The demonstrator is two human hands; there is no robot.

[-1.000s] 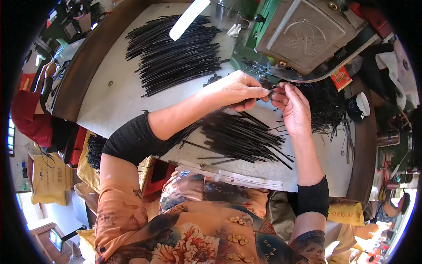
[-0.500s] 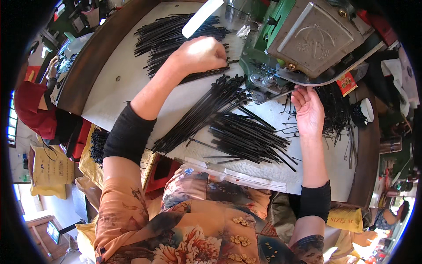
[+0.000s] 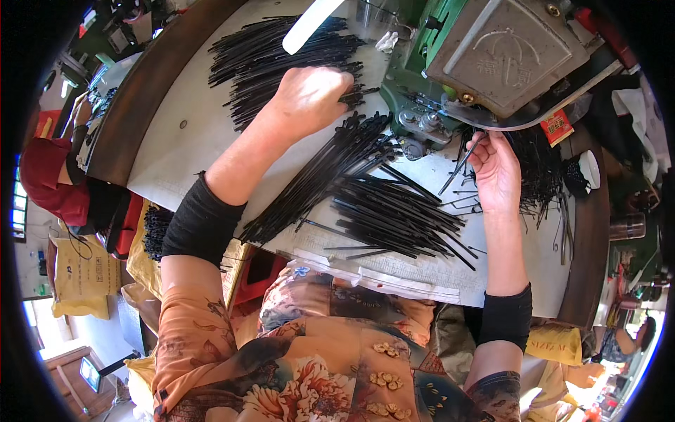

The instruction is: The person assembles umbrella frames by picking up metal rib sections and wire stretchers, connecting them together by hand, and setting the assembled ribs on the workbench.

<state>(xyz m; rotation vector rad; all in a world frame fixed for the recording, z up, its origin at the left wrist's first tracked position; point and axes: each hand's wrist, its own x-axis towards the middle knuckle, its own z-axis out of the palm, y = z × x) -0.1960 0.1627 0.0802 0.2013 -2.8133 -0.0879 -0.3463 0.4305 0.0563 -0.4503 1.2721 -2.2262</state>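
My left hand [image 3: 314, 98] is closed in a loose fist, palm down, above the pile of thin black umbrella ribs [image 3: 260, 67] at the far left. Its fingertips are hidden, so I cannot make out what it grips. At the right, below the curved guard of the green sewing-type machine [image 3: 422, 116], my right hand [image 3: 498, 172] pinches a thin black umbrella rib [image 3: 457, 174] that slants down to the left. Two more bundles lie between my arms: one of long ribs [image 3: 309, 183] and one of shorter ribs [image 3: 397, 214].
A tangled heap of black ribs [image 3: 524, 169] lies beyond my right hand, near a red packet [image 3: 557, 126] and a white-and-black spool [image 3: 583, 174]. A white lamp bar [image 3: 311, 27] hangs overhead. The table's brown raised rim [image 3: 130, 119] curves around the left. Another person [image 3: 53, 179] sits at the left.
My left hand has drawn slightly down and left, away from the machine. The rib in my right hand has swung from pointing toward the machine head to slanting down toward the table.
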